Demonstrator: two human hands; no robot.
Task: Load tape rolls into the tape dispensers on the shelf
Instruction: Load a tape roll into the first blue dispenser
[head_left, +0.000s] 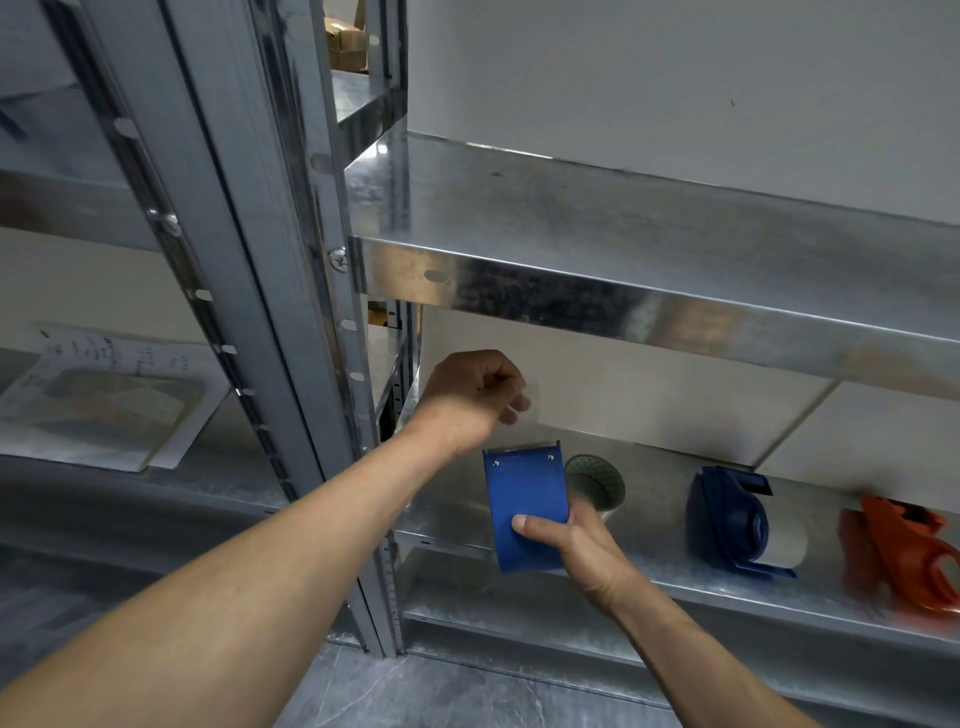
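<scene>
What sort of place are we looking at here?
Probably a stockroom or packing area: galvanised steel rack shelving, a blue plastic tape dispenser and an orange plastic tape dispenser on a shelf, brown cardboard boxes on a rack behind.

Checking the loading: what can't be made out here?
Head view.
Hidden: tape roll, largely behind the blue dispenser in the right hand.
Blurred and cut off by the right edge: orange dispenser.
Too faint to trace: clear tape strip the left hand pinches.

Blue tape dispenser (524, 512), tape roll (595, 480) just beside
</scene>
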